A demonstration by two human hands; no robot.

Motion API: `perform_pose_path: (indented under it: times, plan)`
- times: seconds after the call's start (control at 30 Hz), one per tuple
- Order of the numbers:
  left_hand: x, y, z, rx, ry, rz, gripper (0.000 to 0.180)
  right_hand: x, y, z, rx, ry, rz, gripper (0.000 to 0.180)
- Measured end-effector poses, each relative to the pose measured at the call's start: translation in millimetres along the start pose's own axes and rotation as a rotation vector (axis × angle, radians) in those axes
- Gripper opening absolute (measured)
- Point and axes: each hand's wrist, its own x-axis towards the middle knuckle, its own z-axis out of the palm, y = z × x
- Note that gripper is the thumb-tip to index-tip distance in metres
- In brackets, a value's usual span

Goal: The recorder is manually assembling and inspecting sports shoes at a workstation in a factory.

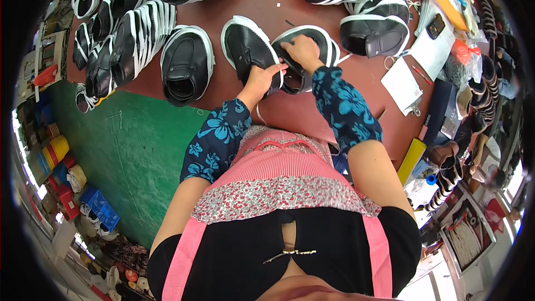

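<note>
Two black shoe uppers with white edging lie side by side in front of me on the reddish-brown table. My left hand is closed on the heel end of the left shoe upper; its thumb points right and some fingers are hidden. Over the right shoe upper is my right hand, fingers bent and closed on its opening. More white edging shows behind this upper's right side. Another black shoe upper sits to the left, its opening toward me, touched by neither hand.
Stacks of nested black uppers crowd the table's left side. Another stack stands at right, beside a white pad, a phone and a red pen. Crates, including a blue one, stand on the green floor.
</note>
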Motion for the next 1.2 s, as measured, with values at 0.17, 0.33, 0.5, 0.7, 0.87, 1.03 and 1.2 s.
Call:
perform_pose_path:
  times: [0.17,0.33,0.5,0.7,0.87,1.03,1.2]
  plan:
    - [8.5,-13.1,3.7,0.039,0.003,0.000,0.038,-21.6,22.9,-1.6,-0.001,0.042,-0.012,0.045]
    - [-5.6,-6.2,0.9,0.073,0.060,0.053,0.034,-106.3,76.2,-14.3,-0.014,0.282,0.054,0.044]
    - [-6.3,4.5,6.4,0.098,0.015,0.026,0.038,-152.0,112.1,5.7,0.573,0.337,0.214,0.054]
    - [-71.5,43.3,13.3,0.261,-0.100,-0.046,0.038,-159.6,105.0,26.2,0.599,0.513,0.249,0.052]
    - [-108.2,21.2,5.1,0.676,-0.165,0.221,0.048,-163.3,105.9,25.8,0.674,0.526,0.338,0.049]
    - [-108.6,8.5,12.4,1.065,-0.116,0.402,0.045,-198.8,27.0,2.0,1.022,0.317,0.176,0.035]
    - [-96.2,52.4,-38.1,0.362,-0.057,-0.052,0.045,-224.8,9.2,6.4,1.074,0.600,0.066,0.028]
